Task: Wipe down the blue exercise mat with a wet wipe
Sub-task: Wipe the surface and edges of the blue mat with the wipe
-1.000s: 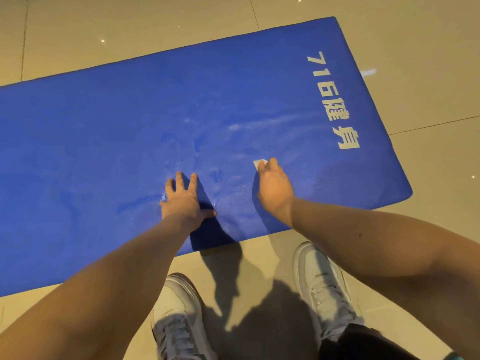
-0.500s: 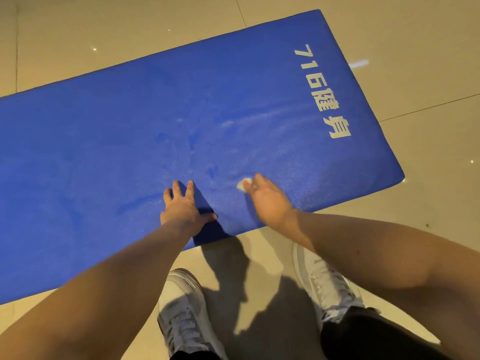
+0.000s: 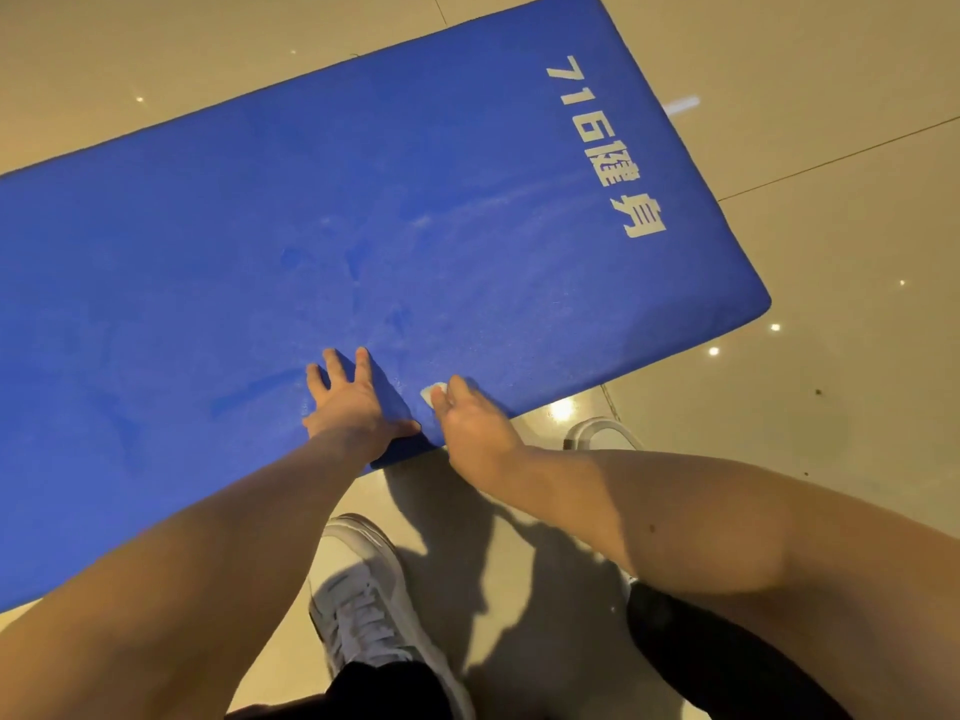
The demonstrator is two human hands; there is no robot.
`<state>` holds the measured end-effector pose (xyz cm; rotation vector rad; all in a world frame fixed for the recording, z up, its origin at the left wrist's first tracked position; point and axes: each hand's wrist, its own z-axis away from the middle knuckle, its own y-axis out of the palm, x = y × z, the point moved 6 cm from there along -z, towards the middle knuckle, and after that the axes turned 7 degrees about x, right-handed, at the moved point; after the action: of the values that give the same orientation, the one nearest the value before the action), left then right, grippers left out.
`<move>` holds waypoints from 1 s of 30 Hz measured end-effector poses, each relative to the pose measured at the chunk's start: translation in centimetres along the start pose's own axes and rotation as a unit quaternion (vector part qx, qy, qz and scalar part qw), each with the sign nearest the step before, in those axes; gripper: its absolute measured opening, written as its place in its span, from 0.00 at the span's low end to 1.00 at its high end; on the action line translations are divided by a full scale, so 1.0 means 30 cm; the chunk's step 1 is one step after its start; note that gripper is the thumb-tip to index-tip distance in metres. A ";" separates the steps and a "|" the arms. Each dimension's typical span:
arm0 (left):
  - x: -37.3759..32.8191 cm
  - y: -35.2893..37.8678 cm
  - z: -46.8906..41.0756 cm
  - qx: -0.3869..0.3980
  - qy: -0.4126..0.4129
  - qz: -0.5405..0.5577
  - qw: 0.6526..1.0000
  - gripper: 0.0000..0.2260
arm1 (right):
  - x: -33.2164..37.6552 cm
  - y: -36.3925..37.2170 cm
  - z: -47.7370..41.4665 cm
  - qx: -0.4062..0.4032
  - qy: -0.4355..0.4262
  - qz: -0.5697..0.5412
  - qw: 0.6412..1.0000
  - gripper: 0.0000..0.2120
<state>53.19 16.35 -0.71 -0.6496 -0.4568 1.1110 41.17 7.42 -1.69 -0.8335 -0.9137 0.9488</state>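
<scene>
The blue exercise mat (image 3: 260, 241) lies flat on the tiled floor, with white lettering near its right end and damp streaks across its middle. My left hand (image 3: 353, 402) rests flat on the mat near its front edge, fingers spread. Just to its right, my right hand (image 3: 472, 423) sits at the mat's front edge and holds a small white wet wipe (image 3: 432, 393) against the surface. Only a corner of the wipe shows past the fingers.
Glossy beige floor tiles (image 3: 831, 226) surround the mat. My two white sneakers, one (image 3: 363, 600) below the hands and one (image 3: 597, 433) under my right forearm, stand close to the mat's front edge.
My right hand has dragged the wipe toward me and leftward, from the mat's interior to its front edge beside my left hand. The left hand has stayed in place.
</scene>
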 end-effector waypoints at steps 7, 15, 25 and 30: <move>0.005 0.000 -0.001 0.007 0.005 0.008 1.000 0.58 | -0.195 -0.065 0.002 0.019 0.047 -0.019 0.999 0.25; 0.006 -0.003 -0.006 0.021 0.010 -0.012 1.000 0.58 | -0.329 -0.113 0.029 0.016 0.146 -0.044 0.988 0.18; 0.157 -0.061 -0.009 0.004 0.099 -0.177 0.979 0.45 | -0.004 -0.028 0.022 0.048 0.008 -0.184 0.982 0.23; 0.196 -0.041 -0.004 -0.006 0.025 -0.112 0.993 0.48 | 0.083 -0.009 -0.009 0.088 -0.099 -0.170 0.976 0.22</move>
<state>56.35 21.39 0.17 -0.6182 -0.4819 0.8779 42.24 9.55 -0.89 -0.4180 -1.0874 0.8059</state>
